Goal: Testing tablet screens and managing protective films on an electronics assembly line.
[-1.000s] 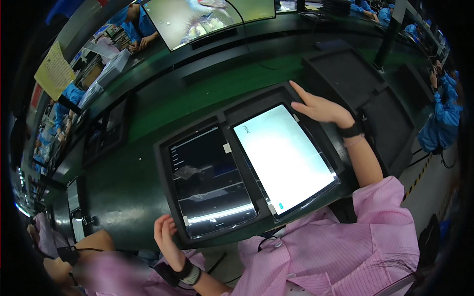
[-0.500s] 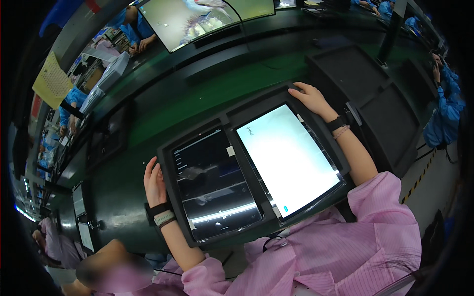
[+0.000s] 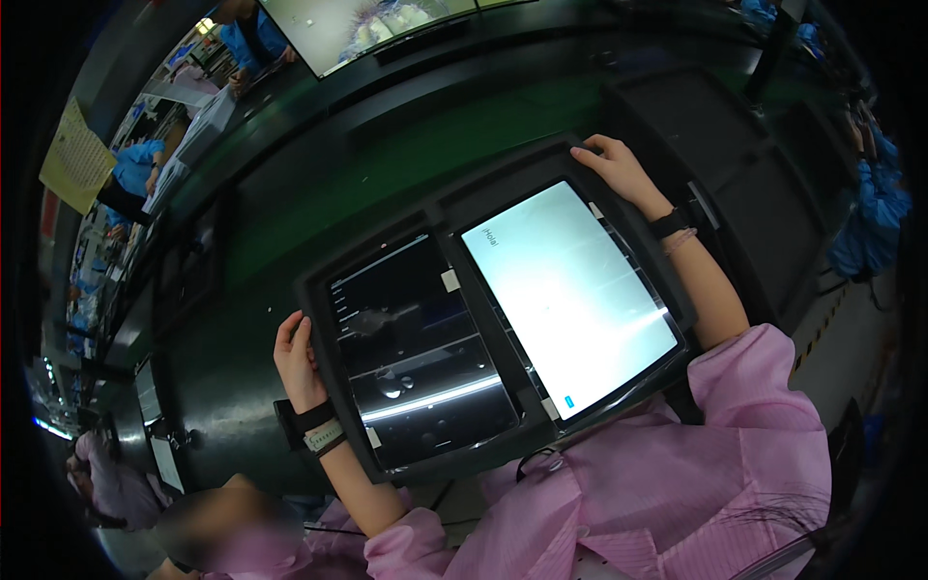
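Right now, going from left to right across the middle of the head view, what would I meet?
Your left hand, the dark-screened tablet, the bright-screened tablet, your right forearm, then a co-worker in blue.

The left hand grips the tray along its left edge, and the right hand grips its far right corner. Inside, the dark tablet lies toward the left edge, with a band of glare across its near half; the lit tablet lies beside it toward the right edge, bright white, with a blue patch by its near left corner. Pale tabs sit at the edges of both. Dark trays lie toward the right edge of the green surface, a monitor toward the far edge
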### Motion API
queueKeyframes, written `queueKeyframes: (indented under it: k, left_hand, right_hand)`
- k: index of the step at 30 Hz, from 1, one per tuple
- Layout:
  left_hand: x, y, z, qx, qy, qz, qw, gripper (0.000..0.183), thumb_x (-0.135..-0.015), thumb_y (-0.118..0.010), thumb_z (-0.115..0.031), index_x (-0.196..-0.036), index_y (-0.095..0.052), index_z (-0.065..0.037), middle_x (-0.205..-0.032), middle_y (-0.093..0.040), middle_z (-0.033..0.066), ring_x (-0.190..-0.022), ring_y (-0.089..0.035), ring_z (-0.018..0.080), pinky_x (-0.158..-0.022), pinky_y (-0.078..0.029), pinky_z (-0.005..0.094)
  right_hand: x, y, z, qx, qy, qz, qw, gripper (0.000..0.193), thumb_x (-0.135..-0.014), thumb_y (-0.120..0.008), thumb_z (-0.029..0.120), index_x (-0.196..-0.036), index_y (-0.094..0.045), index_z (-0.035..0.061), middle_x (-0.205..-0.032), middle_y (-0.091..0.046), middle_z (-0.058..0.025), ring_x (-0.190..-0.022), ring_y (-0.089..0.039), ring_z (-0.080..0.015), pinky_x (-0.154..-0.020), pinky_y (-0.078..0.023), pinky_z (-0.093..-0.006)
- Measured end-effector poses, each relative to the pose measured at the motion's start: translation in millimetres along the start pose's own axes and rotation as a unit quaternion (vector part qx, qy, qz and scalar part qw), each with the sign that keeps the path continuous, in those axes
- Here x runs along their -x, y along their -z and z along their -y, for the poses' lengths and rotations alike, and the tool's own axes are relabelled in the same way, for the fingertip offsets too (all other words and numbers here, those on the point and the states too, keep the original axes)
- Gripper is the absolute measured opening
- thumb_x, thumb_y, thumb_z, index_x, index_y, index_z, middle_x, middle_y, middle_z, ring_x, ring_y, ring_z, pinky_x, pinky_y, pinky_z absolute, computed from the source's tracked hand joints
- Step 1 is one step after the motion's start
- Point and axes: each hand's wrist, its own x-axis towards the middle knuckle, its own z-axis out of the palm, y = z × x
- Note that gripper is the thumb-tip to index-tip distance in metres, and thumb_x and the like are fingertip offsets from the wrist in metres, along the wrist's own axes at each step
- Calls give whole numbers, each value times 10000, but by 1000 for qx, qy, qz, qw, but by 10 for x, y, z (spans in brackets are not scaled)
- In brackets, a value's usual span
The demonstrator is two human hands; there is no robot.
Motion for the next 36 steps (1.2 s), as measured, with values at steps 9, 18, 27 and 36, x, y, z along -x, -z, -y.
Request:
queueKeyframes:
  k: [9,18,27,36]
  left_hand:
    - [-18,-18,18,-18,-15,20,1000,191,-829,-591,-95,-1011,-559,-44,-529,-419,-79,-411,-330,-15,-359,-227,139]
    - [-11,23,7,-3,-21,25,999,180,-836,-582,-91,-1002,-549,-32,-553,-460,-75,-405,-327,-20,-352,-223,141]
    - [-21,-9,21,0,-18,33,999,197,-842,-576,-94,-1023,-542,-25,-532,-428,-77,-401,-308,-13,-356,-219,152]
    - [-22,27,11,3,-19,43,999,208,-839,-572,-83,-1033,-528,-23,-530,-420,-76,-407,-315,-9,-364,-220,151]
  right_hand:
    - [-27,46,-38,-17,11,3,1000,468,-784,-591,379,-929,-598,-66,-803,-614,-161,-746,-587,-199,-675,-442,-288]
    - [-8,-28,-65,-13,32,-25,999,478,-793,-590,378,-966,-594,-68,-753,-619,-154,-652,-585,-171,-621,-453,-265]
    - [36,55,45,-41,-49,4,998,362,-806,-602,260,-984,-563,-54,-785,-599,-113,-739,-562,-155,-690,-429,-261]
    - [649,151,772,114,423,116,892,243,-829,-532,126,-1063,-550,65,-1069,-549,-92,-1039,-507,-258,-936,-351,-386]
